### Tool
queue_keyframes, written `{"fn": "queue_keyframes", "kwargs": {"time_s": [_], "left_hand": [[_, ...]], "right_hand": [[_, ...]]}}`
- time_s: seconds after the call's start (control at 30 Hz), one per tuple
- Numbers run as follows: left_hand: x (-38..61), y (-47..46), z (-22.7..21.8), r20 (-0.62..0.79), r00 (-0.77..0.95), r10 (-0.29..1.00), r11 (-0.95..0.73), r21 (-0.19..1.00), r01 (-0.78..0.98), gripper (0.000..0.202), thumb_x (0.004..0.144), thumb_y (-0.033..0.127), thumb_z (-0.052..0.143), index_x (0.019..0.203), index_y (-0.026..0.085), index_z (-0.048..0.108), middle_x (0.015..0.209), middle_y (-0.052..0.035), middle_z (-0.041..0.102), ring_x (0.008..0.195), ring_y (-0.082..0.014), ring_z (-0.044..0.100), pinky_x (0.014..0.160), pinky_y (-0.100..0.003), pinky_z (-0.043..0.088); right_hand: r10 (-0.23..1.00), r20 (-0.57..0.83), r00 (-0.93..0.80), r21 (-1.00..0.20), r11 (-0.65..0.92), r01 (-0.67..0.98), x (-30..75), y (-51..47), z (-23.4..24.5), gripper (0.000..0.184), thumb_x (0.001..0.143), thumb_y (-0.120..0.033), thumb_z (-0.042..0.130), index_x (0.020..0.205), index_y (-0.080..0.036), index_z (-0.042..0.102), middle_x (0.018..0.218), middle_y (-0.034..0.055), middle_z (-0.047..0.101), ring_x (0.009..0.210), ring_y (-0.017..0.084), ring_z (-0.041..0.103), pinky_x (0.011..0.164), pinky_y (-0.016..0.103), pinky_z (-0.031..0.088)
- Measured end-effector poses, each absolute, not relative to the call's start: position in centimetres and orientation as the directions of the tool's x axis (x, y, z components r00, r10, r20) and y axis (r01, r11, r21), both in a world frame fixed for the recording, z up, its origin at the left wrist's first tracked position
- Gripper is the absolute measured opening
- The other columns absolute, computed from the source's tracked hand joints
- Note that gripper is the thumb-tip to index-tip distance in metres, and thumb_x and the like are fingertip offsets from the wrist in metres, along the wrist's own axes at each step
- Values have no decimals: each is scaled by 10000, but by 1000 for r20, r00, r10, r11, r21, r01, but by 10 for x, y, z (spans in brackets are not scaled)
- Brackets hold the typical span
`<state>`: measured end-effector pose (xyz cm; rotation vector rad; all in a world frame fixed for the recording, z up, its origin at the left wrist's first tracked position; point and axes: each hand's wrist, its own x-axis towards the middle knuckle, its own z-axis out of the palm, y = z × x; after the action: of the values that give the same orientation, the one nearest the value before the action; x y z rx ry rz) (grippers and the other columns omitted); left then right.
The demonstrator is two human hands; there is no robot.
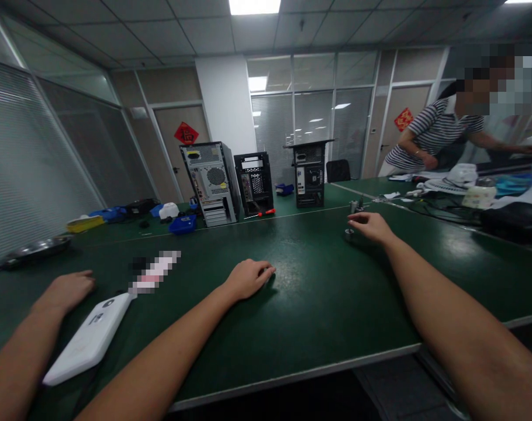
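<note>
My left hand (248,278) rests on the green table (310,310), its fingers curled together. Whatever may be inside them is hidden. Farther out on the right, my right hand (372,227) pinches at the top of a small silver metal cylinder (349,235), which appears to stand on the tabletop. Just behind those fingertips is another small group of metal pieces (354,206), partly covered by the hand.
Another person's hand (68,290) lies at left beside a white device (90,339). Computer cases (216,181), (254,184), (310,175) stand across the table, with a red-handled screwdriver (266,212) and a blue tray (182,224) nearby. A person in stripes (428,131) leans over cluttered cables (450,204).
</note>
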<state>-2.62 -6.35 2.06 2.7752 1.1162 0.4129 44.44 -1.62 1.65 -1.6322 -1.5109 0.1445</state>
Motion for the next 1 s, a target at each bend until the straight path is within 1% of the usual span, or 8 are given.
{"fn": "queue_keyframes", "kwargs": {"time_s": [0.1,0.23,0.33,0.43,0.6,0.83,1.0], "left_hand": [[-26,-64,21,204,695,690,-724,217,655,485,1033,527,340,1075,235,725,882,-46,736,765,-184,657,668,-265,420],[-27,-64,21,212,699,683,-731,212,649,478,1035,522,342,1052,236,726,885,-43,736,762,-183,655,664,-265,411],[-27,-64,21,217,697,683,-730,203,652,483,1034,526,342,1032,234,727,888,-44,736,757,-183,653,665,-263,406],[-26,-64,20,211,695,687,-726,207,656,485,1033,531,343,1025,235,727,871,-42,734,740,-179,648,658,-260,397],[-26,-64,20,216,696,685,-728,206,654,487,1034,528,343,1008,231,729,843,-43,727,723,-173,642,663,-260,393],[-25,-66,23,201,697,688,-725,216,654,491,1033,531,340,1015,230,727,837,-42,721,717,-170,636,634,-256,389],[-25,-65,22,210,698,685,-728,203,654,500,1035,528,336,983,223,729,807,-41,713,704,-170,633,631,-269,387]], "right_hand": [[873,442,207,-596,114,795,445,-19,18,301,817,-404,677,1011,-200,786,1002,88,762,967,247,695,945,410,505],[879,439,188,-523,80,849,442,-23,23,315,762,-467,733,924,-205,802,945,81,764,907,266,698,874,396,527],[899,408,158,-480,64,875,438,-24,24,285,778,-458,717,905,-218,805,931,74,767,900,263,698,846,376,527],[910,389,141,-466,63,882,436,-24,24,293,810,-465,678,911,-219,802,909,69,769,867,250,701,806,362,523],[900,417,128,-441,78,894,434,-23,24,337,807,-510,673,921,-217,797,897,71,771,858,251,700,772,348,518],[919,383,94,-403,75,912,433,-19,24,260,810,-443,685,907,-227,794,894,66,769,835,234,695,747,330,523],[917,387,101,-430,82,899,434,-19,22,244,778,-434,720,886,-226,789,867,58,764,817,226,696,732,326,529]]}}
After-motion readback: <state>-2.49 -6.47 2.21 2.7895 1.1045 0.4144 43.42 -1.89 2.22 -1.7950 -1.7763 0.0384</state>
